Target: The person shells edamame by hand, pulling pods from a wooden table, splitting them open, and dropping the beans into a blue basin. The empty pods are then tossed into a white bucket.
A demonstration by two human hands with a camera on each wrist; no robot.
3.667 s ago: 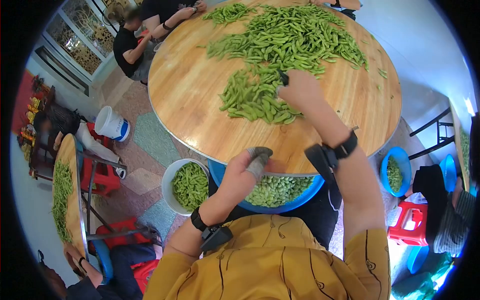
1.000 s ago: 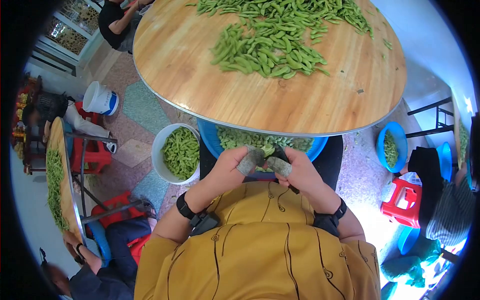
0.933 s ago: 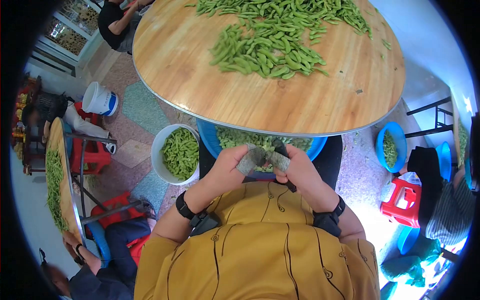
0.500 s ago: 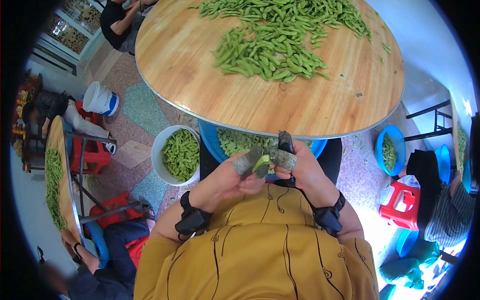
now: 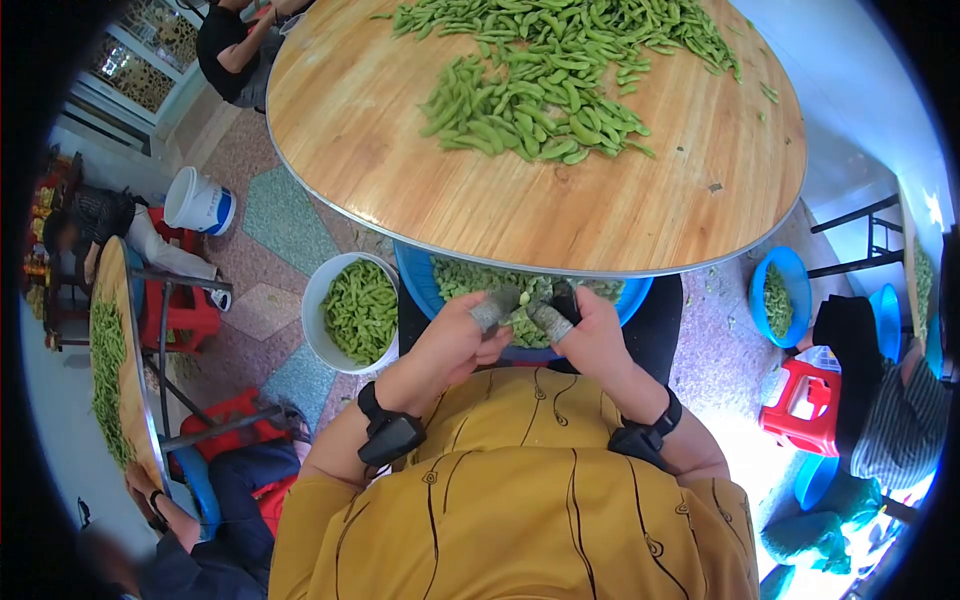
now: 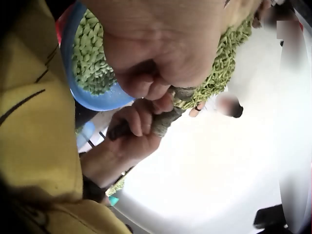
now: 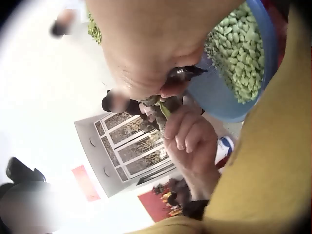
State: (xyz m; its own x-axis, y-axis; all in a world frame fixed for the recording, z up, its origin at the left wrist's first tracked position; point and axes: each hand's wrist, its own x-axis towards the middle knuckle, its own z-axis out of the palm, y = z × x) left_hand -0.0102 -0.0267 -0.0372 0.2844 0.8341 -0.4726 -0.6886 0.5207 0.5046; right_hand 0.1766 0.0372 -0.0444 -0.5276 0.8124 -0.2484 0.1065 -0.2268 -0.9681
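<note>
The right hand (image 5: pixel 597 335), earlier at the pods (image 5: pixel 560 80) on the tabletop (image 5: pixel 400 175), is curling beside the left hand (image 5: pixel 452 338) at centre, its hold unclear; the left is pinching a green pod (image 7: pixel 165 109), the tabletop partly hiding the blue basin (image 5: pixel 415 275) below.

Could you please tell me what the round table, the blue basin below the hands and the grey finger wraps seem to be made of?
Round table: wood or wood-look laminate, slightly glossy, judging by its grain streaks.
Blue basin: probably plastic, smooth, given its even colour.
Grey finger wraps: matte, perhaps cloth tape, as they look rough-textured; the exact material is unclear.
</note>
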